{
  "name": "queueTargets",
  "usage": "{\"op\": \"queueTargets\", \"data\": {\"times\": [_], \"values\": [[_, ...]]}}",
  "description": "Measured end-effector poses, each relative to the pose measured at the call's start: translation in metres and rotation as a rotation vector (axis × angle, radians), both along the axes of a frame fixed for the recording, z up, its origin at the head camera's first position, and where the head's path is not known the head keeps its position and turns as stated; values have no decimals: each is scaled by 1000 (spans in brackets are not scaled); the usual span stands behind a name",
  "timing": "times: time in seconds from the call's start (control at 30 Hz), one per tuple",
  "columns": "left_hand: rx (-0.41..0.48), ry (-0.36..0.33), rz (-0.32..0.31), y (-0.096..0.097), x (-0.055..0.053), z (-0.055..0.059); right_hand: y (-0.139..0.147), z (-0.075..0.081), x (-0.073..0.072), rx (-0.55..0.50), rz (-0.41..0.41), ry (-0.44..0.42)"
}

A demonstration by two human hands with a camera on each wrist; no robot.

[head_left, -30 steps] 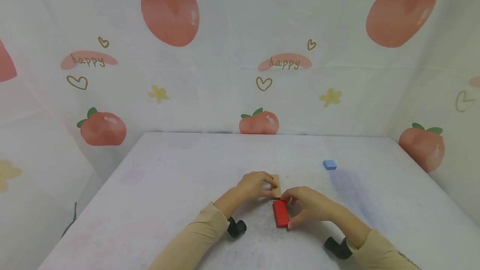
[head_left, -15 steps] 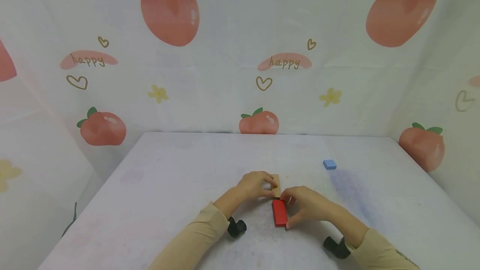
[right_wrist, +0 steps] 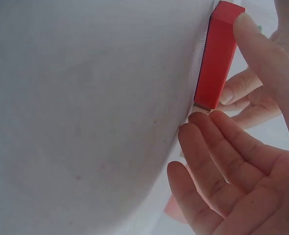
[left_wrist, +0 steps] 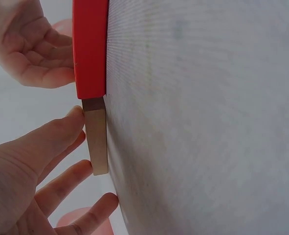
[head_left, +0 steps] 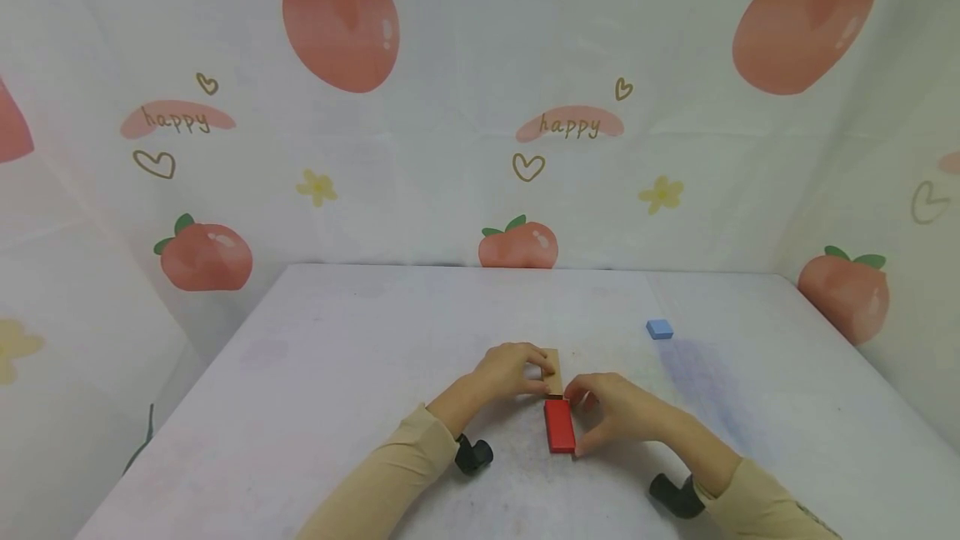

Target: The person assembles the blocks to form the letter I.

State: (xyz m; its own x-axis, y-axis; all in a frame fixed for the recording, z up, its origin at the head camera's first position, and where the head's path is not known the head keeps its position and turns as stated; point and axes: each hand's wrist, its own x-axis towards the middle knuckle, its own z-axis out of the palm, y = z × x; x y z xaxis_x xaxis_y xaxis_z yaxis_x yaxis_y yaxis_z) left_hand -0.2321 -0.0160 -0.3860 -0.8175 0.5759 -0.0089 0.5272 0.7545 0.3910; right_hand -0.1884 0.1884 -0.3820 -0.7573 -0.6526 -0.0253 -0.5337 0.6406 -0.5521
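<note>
A red rectangular block (head_left: 559, 426) lies end to end with a tan wooden block (head_left: 552, 386) on the white-covered table. Between them shows a narrow dark strip (left_wrist: 93, 104). My left hand (head_left: 512, 369) holds the wooden block, thumb by its near end and a fingertip at its far end in the left wrist view. At the red block's right side is my right hand (head_left: 624, 408). Its thumb (right_wrist: 245, 23) touches the near end while the other fingertips sit by the far end, so the hand spans the block's length.
A small blue block (head_left: 660, 329) lies farther back on the right of the table (head_left: 390, 323). Black wrist cameras, one at the left wrist (head_left: 474, 456) and one at the right wrist (head_left: 677, 496), hang low near the tabletop. A peach-print cloth (head_left: 450, 107) encloses the back and sides.
The red block has shifted slightly left and straightened, coming more in line with the wooden block. My right hand stays at its side; the left hand has barely moved.
</note>
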Motion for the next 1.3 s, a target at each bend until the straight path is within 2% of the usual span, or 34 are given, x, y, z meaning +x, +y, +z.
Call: {"op": "queueTargets", "data": {"times": [0.23, 0.6, 1.3], "values": [[-12, 0, 4, 1, 0, 0, 3, 0, 0, -38, -10, -30], [-3, -23, 23, 1, 0, 0, 0, 2, 1, -17, -29, -81], [-1, -11, 8, 1, -1, -1, -4, 5, 1, -12, -15, -44]]}}
